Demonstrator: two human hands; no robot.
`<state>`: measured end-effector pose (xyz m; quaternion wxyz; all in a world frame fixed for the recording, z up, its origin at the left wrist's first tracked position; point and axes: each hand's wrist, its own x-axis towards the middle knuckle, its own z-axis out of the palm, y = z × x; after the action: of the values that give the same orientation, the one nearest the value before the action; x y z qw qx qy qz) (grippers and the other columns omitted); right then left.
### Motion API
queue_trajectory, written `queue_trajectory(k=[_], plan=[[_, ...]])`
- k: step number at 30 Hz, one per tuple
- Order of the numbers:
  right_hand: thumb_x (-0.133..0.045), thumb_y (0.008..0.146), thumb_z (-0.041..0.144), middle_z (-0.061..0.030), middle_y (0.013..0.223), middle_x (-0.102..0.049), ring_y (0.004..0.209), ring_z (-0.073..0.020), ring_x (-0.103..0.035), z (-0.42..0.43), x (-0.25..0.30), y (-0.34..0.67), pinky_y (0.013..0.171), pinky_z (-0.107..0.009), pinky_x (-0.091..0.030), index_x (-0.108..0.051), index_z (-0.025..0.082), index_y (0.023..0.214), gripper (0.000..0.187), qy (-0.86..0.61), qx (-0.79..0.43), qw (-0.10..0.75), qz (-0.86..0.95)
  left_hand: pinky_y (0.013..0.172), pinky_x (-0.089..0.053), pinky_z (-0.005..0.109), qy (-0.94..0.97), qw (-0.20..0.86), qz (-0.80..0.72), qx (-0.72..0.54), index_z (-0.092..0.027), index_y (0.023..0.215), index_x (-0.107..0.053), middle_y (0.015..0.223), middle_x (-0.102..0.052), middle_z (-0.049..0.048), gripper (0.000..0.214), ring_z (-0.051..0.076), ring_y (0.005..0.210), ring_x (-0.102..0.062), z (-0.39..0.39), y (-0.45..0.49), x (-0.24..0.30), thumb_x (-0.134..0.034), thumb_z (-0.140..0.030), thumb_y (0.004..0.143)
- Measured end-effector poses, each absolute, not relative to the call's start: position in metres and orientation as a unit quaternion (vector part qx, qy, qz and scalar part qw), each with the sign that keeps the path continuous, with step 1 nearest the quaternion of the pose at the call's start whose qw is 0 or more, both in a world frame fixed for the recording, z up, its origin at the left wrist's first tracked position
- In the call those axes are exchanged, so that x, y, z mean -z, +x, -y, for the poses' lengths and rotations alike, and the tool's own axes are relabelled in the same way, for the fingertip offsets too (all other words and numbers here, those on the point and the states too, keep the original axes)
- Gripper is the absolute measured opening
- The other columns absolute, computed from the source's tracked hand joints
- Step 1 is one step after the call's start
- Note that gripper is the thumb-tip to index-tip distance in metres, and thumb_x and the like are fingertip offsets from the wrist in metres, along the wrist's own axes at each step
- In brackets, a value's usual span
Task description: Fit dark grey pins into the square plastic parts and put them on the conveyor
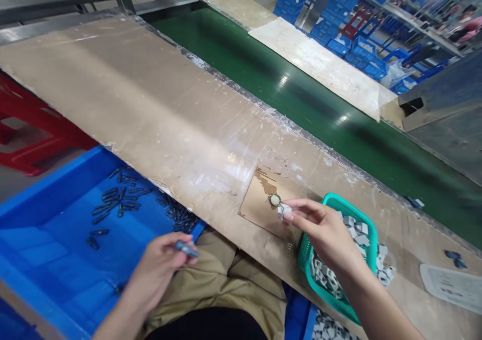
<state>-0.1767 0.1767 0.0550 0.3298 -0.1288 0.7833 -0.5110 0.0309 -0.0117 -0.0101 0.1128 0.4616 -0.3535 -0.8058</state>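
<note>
Between its fingertips my left hand pinches a dark blue-grey, pen-shaped plastic piece, over the edge of a blue bin. Similar dark pieces lie scattered in that bin. My right hand is closed on a small white-grey plastic piece. Just beyond it a small round pot with a pale top and dark rim sits on a brown cardboard sheet. Under my right forearm stands a green basket holding many white-grey pieces like the held one.
A green conveyor belt runs behind the worn tabletop. Loose white pieces and a clear plastic lid lie right of the basket. A red stool stands at left; blue crates are stacked behind.
</note>
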Motion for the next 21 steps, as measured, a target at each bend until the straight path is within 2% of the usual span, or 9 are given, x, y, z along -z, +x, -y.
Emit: queue_trajectory(k=[3,6,9,13,18,21], plan=[[-0.074,0.069,0.034,-0.0052,0.076,-0.071,0.067,-0.0161,-0.066,-0.179,-0.066,-0.158,0.065,-0.027,-0.055,-0.067,0.017,0.087,0.025,-0.114,0.539,0.376,-0.745,0.055,-0.054,0.022,0.374,0.134,0.421,0.815,-0.017,0.064,-0.068,0.047,-0.063,0.0001,0.018,0.013,0.047,-0.059,-0.023,-0.005,-0.006,-0.082,-0.018,0.053],[-0.075,0.068,0.03,-0.0036,0.073,-0.072,0.066,-0.016,-0.067,-0.183,-0.079,-0.143,0.061,-0.024,-0.056,-0.069,0.021,0.087,0.022,-0.115,0.548,0.368,-0.742,0.056,-0.053,0.022,0.309,0.112,0.409,0.851,-0.019,0.07,-0.066,0.041,-0.059,-0.0028,0.017,0.014,0.047,-0.061,-0.043,-0.029,-0.019,-0.075,-0.01,0.059],[-0.076,0.067,0.028,-0.0033,0.071,-0.072,0.065,-0.0167,-0.068,-0.183,-0.092,-0.133,0.058,-0.022,-0.056,-0.07,0.022,0.086,0.021,-0.126,0.539,0.359,-0.751,0.055,-0.053,0.023,0.3,0.147,0.483,0.809,-0.019,0.069,-0.064,0.048,-0.065,-0.0016,0.017,0.015,0.048,-0.063,-0.048,-0.038,-0.03,-0.074,-0.009,0.06],[-0.076,0.067,0.03,-0.0047,0.072,-0.072,0.068,-0.0182,-0.069,-0.177,-0.106,-0.124,0.063,-0.024,-0.058,-0.07,0.019,0.082,0.02,-0.084,0.531,0.369,-0.758,0.051,-0.051,0.022,0.196,0.345,0.694,0.601,-0.018,0.069,-0.068,0.063,-0.071,0.0009,0.015,0.015,0.054,-0.065,-0.046,-0.037,-0.038,-0.075,-0.009,0.06],[-0.078,0.064,0.027,-0.0031,0.074,-0.072,0.068,-0.016,-0.068,-0.174,-0.111,-0.119,0.063,-0.022,-0.056,-0.071,0.021,0.082,0.021,-0.087,0.533,0.354,-0.764,0.049,-0.052,0.02,0.156,0.318,0.684,0.638,-0.016,0.073,-0.062,0.05,-0.064,-0.0048,0.018,0.012,0.047,-0.062,-0.047,-0.036,-0.037,-0.068,-0.001,0.067],[-0.078,0.064,0.028,-0.0009,0.068,-0.07,0.062,-0.013,-0.066,-0.175,-0.113,-0.12,0.061,-0.021,-0.054,-0.069,0.021,0.077,0.017,-0.004,0.561,0.398,-0.726,0.057,-0.055,0.024,0.072,0.442,0.73,0.516,-0.014,0.079,-0.065,0.067,-0.07,0.0017,0.022,0.016,0.066,-0.067,-0.047,-0.032,-0.028,-0.066,0.004,0.067]])
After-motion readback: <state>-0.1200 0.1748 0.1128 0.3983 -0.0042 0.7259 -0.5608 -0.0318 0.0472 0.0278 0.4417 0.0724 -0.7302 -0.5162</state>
